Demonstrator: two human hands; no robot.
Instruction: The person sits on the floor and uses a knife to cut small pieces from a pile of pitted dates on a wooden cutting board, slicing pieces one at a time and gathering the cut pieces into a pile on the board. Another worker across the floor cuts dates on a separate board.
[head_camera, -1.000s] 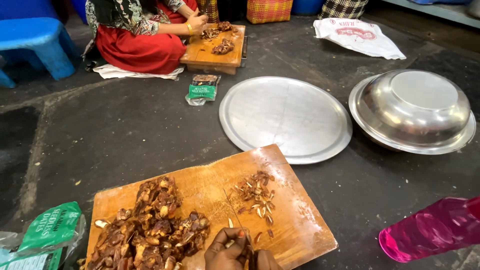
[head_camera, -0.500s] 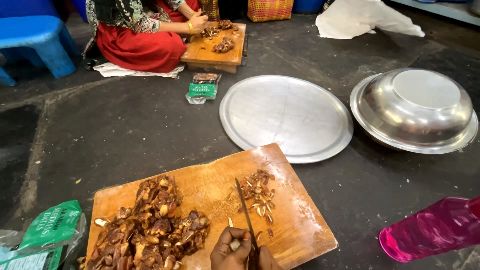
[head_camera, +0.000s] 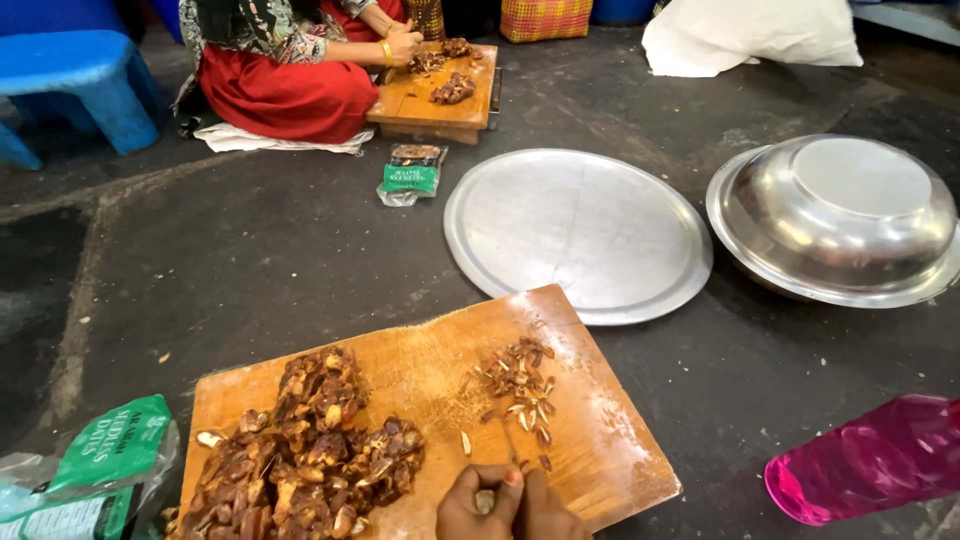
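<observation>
Now a small date piece (head_camera: 485, 500) is pinched between both hands, left hand (head_camera: 470, 505) and right hand (head_camera: 545, 510), over the cutting board (head_camera: 430, 375).

Both hands (head_camera: 510, 505) pinch a date seed (head_camera: 485, 500) over the wooden board (head_camera: 430, 375) beside chopped dates (head_camera: 300, 450)

Only the two hands show, low at the near edge of the wooden chopping board (head_camera: 420, 400). The left hand (head_camera: 478, 505) and right hand (head_camera: 548, 510) are bare: no gloves, no rings or bangles in sight, no sleeve reaching the wrists. One fingernail (head_camera: 512, 478) carries a reddish-orange tint; the rest of the person lies out of view.
</observation>
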